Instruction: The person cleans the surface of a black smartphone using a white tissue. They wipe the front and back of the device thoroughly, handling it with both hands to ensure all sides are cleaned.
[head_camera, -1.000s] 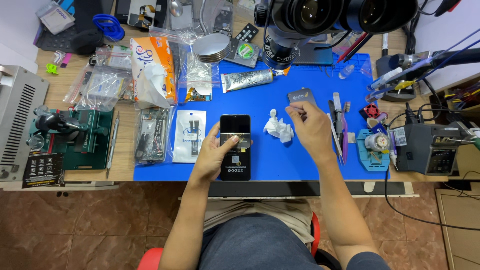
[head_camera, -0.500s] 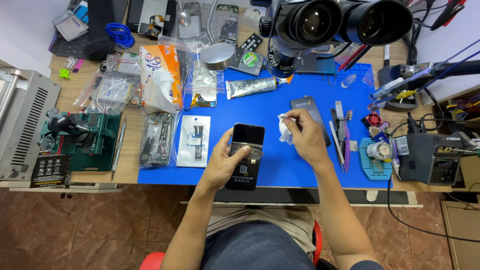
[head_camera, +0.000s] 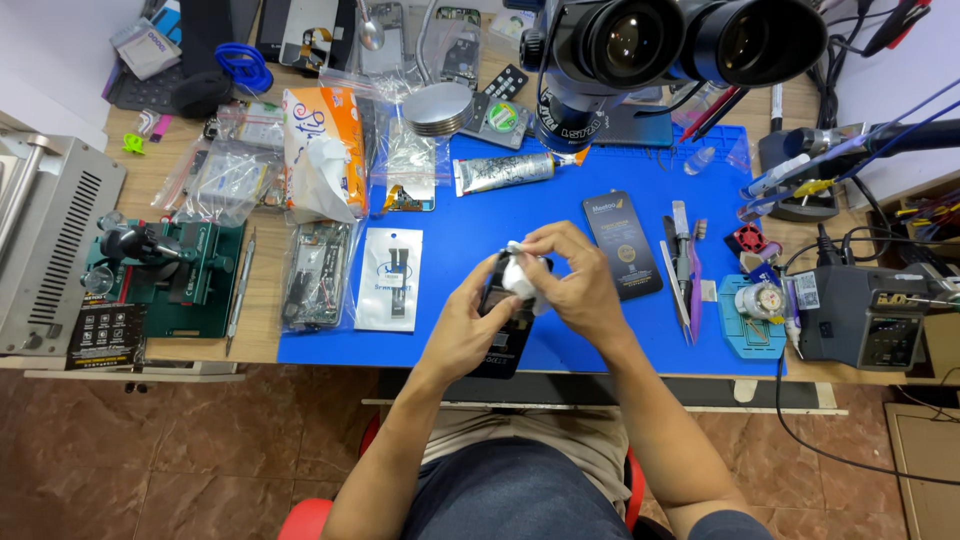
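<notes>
The left hand (head_camera: 462, 330) steadies a black phone (head_camera: 503, 335) on the blue mat (head_camera: 520, 215); the right hand (head_camera: 575, 280) presses a white wad of tissue (head_camera: 519, 280) onto it; a second dark phone (head_camera: 622, 245) lies just beside; the microscope (head_camera: 660, 50) looms above.

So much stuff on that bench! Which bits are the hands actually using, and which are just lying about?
In use:
left hand
right hand
black phone
white wipe

Lying about:
microscope
glue tube
tissue pack
tweezers
green clamp jig

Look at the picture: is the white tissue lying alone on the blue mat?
No, the right hand presses the white tissue onto the black phone, which the left hand holds.
</notes>
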